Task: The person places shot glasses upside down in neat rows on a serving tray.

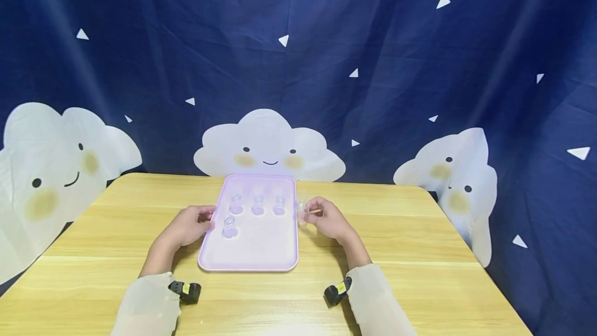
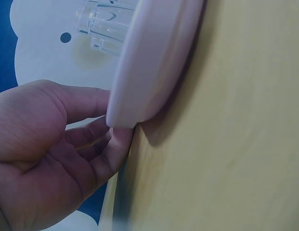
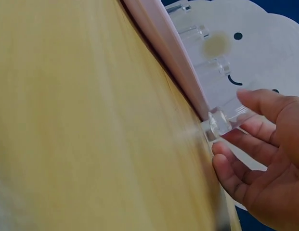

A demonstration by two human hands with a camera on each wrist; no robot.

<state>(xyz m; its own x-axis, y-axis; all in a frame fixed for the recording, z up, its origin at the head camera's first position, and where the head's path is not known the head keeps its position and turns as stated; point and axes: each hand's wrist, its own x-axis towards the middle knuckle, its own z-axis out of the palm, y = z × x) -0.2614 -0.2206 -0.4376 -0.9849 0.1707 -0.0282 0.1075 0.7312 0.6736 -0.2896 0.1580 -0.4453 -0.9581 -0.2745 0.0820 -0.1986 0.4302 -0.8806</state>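
Observation:
A pale pink-lilac tray (image 1: pixel 266 255) lies on the table, carrying several small clear glass cups. Three of them stand in a row toward its back, the middle cup (image 1: pixel 258 205) among them, and another cup (image 1: pixel 230 227) stands in front at the left. My left hand (image 1: pixel 188 226) grips the tray's left edge; in the left wrist view its thumb and fingers pinch the rim (image 2: pixel 123 103). Just off the tray's right edge, my right hand (image 1: pixel 330 220) holds one more clear cup (image 3: pixel 231 115) between thumb and fingers, its thick base close to the table.
The wooden table (image 1: pixel 420 274) extends to both sides of the tray. Behind it hangs a dark blue curtain (image 1: pixel 317 66) printed with white clouds and triangles. Each sleeve has a small black camera at the wrist, such as the left camera (image 1: pixel 190 292).

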